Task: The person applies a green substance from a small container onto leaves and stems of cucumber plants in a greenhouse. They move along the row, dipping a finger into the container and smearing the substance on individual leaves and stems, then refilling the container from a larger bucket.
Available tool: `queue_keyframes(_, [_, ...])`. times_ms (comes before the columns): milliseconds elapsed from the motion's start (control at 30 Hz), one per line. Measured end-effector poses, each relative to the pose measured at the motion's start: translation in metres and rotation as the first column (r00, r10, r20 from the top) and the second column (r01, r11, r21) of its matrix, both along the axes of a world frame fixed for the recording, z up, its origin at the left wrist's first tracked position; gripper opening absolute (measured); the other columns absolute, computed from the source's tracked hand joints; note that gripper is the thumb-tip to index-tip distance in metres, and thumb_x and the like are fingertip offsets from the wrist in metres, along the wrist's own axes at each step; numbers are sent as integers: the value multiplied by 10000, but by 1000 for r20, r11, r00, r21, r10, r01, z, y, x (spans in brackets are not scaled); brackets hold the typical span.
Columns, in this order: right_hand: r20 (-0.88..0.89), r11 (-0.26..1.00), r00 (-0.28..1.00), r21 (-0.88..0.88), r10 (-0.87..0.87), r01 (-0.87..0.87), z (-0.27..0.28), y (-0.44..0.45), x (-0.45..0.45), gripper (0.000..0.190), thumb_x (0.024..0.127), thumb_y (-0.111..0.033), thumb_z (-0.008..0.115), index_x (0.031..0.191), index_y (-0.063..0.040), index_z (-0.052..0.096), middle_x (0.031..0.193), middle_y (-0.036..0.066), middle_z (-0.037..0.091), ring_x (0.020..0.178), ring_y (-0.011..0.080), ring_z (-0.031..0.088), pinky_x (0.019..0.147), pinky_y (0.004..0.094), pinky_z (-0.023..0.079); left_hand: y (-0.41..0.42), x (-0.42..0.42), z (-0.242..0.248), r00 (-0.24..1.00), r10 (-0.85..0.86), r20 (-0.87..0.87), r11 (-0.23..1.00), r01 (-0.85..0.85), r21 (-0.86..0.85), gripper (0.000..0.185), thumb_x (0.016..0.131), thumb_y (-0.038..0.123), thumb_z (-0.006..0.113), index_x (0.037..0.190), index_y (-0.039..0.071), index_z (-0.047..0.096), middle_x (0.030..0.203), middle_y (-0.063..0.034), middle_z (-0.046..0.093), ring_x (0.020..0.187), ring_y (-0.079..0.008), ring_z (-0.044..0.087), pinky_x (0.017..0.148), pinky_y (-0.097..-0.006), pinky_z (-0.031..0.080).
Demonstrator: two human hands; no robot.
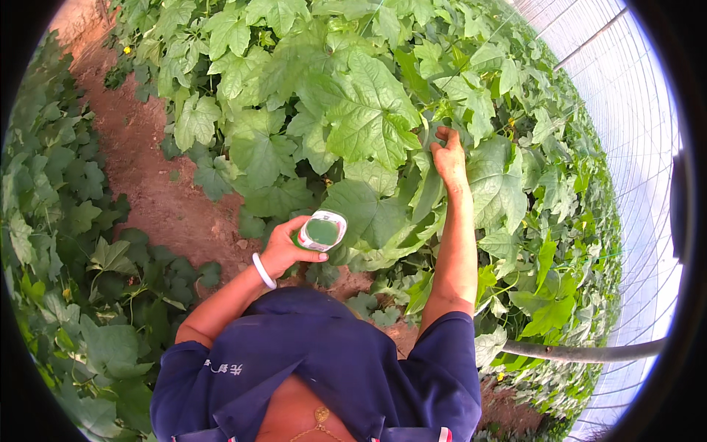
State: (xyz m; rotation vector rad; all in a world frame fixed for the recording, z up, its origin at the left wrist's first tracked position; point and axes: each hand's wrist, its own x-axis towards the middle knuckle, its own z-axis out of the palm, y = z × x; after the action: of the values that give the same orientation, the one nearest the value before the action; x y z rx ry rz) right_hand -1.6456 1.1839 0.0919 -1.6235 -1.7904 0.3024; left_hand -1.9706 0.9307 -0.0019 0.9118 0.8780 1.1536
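Note:
My left hand [283,247] is wrapped around a small cup-like container [302,241] with a pale, printed band and red patches. Green contents [321,232] show through its open top. It is held in front of my chest, beside a broad lobed leaf [364,210]. Farther forward and to the right, my right hand [450,159] reaches in among the climbing vine's foliage. Its fingers are bent close to a slender pale-green stem or young fruit [424,132]; whether they grip anything is hidden. A large bright leaf [375,113] hangs just left of that hand.
A reddish soil path [160,204] runs along the left, with another row of vines [72,265] beyond it. At the right, a curved pole [585,352] meets the translucent greenhouse wall [629,138]. Thin strings [497,32] run through the leaves.

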Motion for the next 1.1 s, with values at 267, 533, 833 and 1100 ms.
queue_keyframes(267, [-488,911,870,-384,-66,-147,-9,-34,-21,383,1009,-78,567,1390,-71,599,1207,61,708,1081,143,630,987,292,468,70,1,21,998,-61,-30,995,63,78,662,661,-27,928,1265,48,668,1150,4,715,1075,-103,633,990,-296,496])
queue_keyframes(533, [-714,902,700,-307,-7,-305,-20,-45,-52,188,1014,-203,691,1106,-48,745,1032,-2,738,903,98,619,887,274,485,103,15,-30,973,-50,-227,994,70,82,665,647,40,950,1252,34,673,1131,-18,732,1063,-132,650,998,-316,491])
queue_keyframes(833, [-641,884,757,-271,129,-380,-30,-48,-73,155,1022,-179,684,1070,-34,705,981,-11,708,909,93,626,858,250,490,138,24,-18,954,-35,-298,991,-6,-136,615,648,32,944,1194,-40,669,1134,-100,746,1054,-185,677,973,-337,511])
queue_keyframes(1100, [-99,945,989,-301,106,-132,30,-35,-65,315,980,-324,673,1043,-20,724,880,137,728,812,255,670,804,365,528,191,55,-22,994,47,-101,999,-50,-22,793,655,-67,882,1369,33,553,1265,-86,681,1144,-269,657,1009,-396,544])
